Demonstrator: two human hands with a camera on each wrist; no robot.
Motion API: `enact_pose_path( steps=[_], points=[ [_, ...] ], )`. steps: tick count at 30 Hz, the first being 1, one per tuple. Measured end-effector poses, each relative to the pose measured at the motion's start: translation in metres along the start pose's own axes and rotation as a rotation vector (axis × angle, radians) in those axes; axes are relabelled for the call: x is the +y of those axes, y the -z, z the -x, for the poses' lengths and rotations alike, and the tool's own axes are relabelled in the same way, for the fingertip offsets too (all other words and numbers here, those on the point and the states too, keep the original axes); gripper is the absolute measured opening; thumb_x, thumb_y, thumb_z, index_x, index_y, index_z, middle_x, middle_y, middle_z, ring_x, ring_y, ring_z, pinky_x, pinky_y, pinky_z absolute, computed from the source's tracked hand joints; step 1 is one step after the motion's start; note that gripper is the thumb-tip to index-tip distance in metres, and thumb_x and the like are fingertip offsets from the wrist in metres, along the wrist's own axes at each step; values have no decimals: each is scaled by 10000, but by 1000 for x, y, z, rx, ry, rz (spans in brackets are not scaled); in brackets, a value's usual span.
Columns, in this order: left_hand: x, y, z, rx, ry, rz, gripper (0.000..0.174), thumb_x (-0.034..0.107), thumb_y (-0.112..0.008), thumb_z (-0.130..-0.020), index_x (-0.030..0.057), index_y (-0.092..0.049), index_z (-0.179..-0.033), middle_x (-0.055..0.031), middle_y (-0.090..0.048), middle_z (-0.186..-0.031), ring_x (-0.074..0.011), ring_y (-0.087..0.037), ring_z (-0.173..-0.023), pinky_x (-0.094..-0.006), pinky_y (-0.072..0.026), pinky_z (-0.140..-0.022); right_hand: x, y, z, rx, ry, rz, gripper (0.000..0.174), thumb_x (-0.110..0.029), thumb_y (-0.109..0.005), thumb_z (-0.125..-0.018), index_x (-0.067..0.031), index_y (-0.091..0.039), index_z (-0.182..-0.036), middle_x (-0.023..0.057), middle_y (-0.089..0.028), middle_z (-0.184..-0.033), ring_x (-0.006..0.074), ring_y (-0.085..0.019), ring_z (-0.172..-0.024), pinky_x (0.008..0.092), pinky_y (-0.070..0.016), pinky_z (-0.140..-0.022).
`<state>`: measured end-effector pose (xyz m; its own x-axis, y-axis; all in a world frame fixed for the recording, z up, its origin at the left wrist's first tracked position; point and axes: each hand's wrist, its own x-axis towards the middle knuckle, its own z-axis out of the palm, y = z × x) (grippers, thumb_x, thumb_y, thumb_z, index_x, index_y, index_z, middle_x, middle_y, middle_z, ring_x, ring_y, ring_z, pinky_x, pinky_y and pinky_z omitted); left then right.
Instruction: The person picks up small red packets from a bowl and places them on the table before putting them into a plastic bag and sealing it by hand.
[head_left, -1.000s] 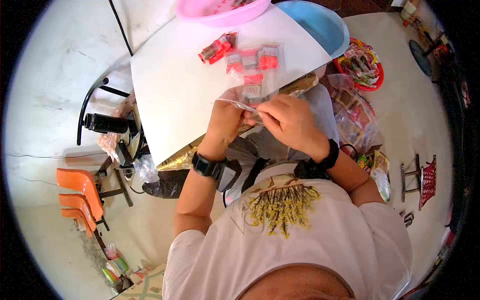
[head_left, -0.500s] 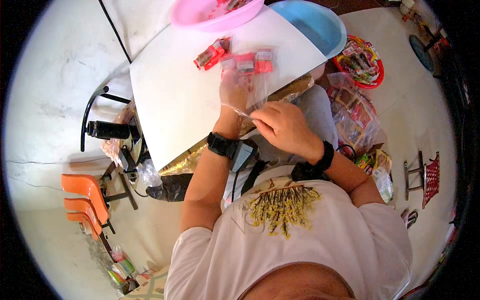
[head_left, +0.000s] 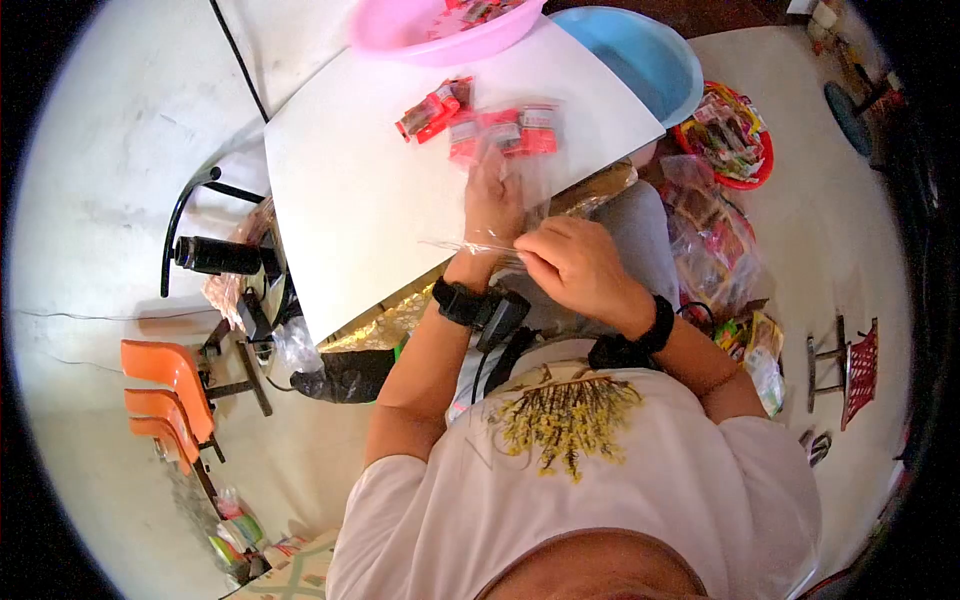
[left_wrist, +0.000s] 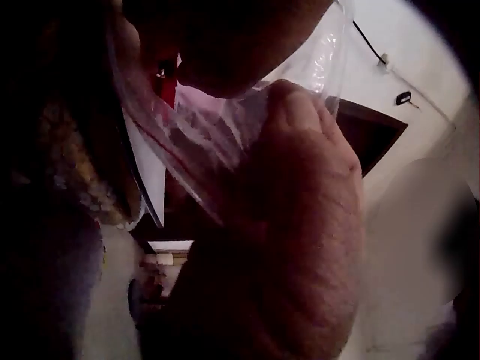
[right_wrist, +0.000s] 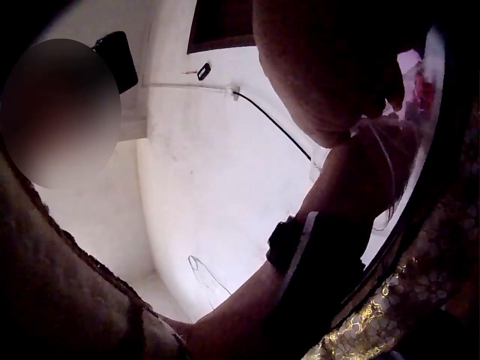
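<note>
A clear plastic bag (head_left: 537,180) lies on the white table (head_left: 350,190) with several red packets (head_left: 538,130) in a row at its far end. My left hand (head_left: 493,200) reaches inside the bag, fingers stretched forward at the packets; plastic blurs the fingertips. At the near side, my right hand (head_left: 578,258) pinches the edge of the bag's mouth, which crosses over my left wrist. In the left wrist view the right hand (left_wrist: 307,217) holds the film beside the left palm (left_wrist: 232,45). Beside the bag lie loose red packets (head_left: 435,110).
At the table's far edge stands a pink basin (head_left: 450,45) with red packets in it. A blue basin (head_left: 640,60) is right of it. A red basket (head_left: 768,160) of wrappers and a plastic bag of packets (head_left: 705,240) lie farther right. Orange seats (head_left: 170,375) stand at left.
My left hand has moved from the bag's mouth deep into the bag. The packet that lay nearer me is now up by the row. The right hand stays pinching the edge.
</note>
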<state>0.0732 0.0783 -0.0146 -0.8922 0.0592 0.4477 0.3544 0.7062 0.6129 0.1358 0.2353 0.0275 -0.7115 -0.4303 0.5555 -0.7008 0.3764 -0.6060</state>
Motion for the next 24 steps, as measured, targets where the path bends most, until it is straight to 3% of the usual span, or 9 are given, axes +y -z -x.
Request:
enact_pose_path(
  steps=[3,6,9,12,13,14,16,17,24],
  points=[
    [-5,-1,10,-82,13,-198,388,97,-554,-873,-17,-527,-1244,-236,-537,-1260,-404,-520,-1145,-420,-408,-997,2,0,0,-15,-15,-10,87,-149,-644,-808,-79,-613,-850,109,-584,-731,320,-591,-694,436,-463,-601],
    [8,40,39,-251,-341,-28,408,16,-538,-822,-10,-517,-1229,-279,-515,-1264,-449,-508,-1106,-467,-431,-934,6,0,1,-5,-29,-28,82,-147,-648,-806,-82,-617,-847,112,-582,-724,321,-589,-687,433,-462,-596],
    [62,110,27,-847,-139,198,297,32,-568,-849,-7,-587,-1143,-239,-594,-1177,-372,-592,-1013,-427,-472,-894,5,4,0,7,-36,-25,79,-148,-650,-806,-84,-621,-843,114,-584,-723,324,-588,-683,438,-461,-591],
    [59,160,14,-938,286,435,235,115,-608,-883,-30,-636,-1067,-140,-671,-1020,-228,-641,-910,-356,-506,-859,8,5,0,16,-27,-27,81,-150,-648,-807,-84,-624,-847,115,-589,-728,327,-589,-686,443,-461,-588],
    [46,166,4,-769,199,603,92,93,-626,-892,6,-656,-887,-65,-665,-885,-124,-606,-751,-266,-505,-674,9,5,1,7,-20,-21,83,-151,-648,-806,-84,-625,-850,115,-590,-731,327,-590,-689,444,-462,-587],
    [27,166,-11,-607,265,554,172,168,-594,-931,12,-660,-906,-73,-662,-836,-122,-618,-762,-237,-489,-643,9,6,0,-3,-13,-16,86,-151,-647,-805,-84,-626,-854,115,-592,-734,327,-592,-693,444,-463,-587],
    [-8,152,-47,-336,183,98,131,111,-593,-918,-1,-654,-946,-66,-656,-866,-126,-621,-770,-244,-496,-681,9,5,0,12,11,-37,95,-75,-662,-780,-68,-620,-864,106,-559,-696,312,-573,-651,415,-444,-559],
    [-33,138,-59,-177,-53,-55,150,77,-617,-889,6,-651,-1016,-91,-660,-925,-158,-631,-813,-274,-510,-725,9,6,0,23,22,-44,117,-37,-670,-767,-60,-617,-869,102,-543,-677,304,-563,-630,401,-435,-544],
    [-93,88,-93,-207,33,-397,376,77,-719,-745,39,-624,-1107,-169,-599,-1088,-312,-617,-888,-395,-511,-774,7,15,8,-92,-62,5,112,-155,-635,-799,-87,-631,-889,106,-614,-799,314,-603,-752,433,-478,-639]
  ],
)
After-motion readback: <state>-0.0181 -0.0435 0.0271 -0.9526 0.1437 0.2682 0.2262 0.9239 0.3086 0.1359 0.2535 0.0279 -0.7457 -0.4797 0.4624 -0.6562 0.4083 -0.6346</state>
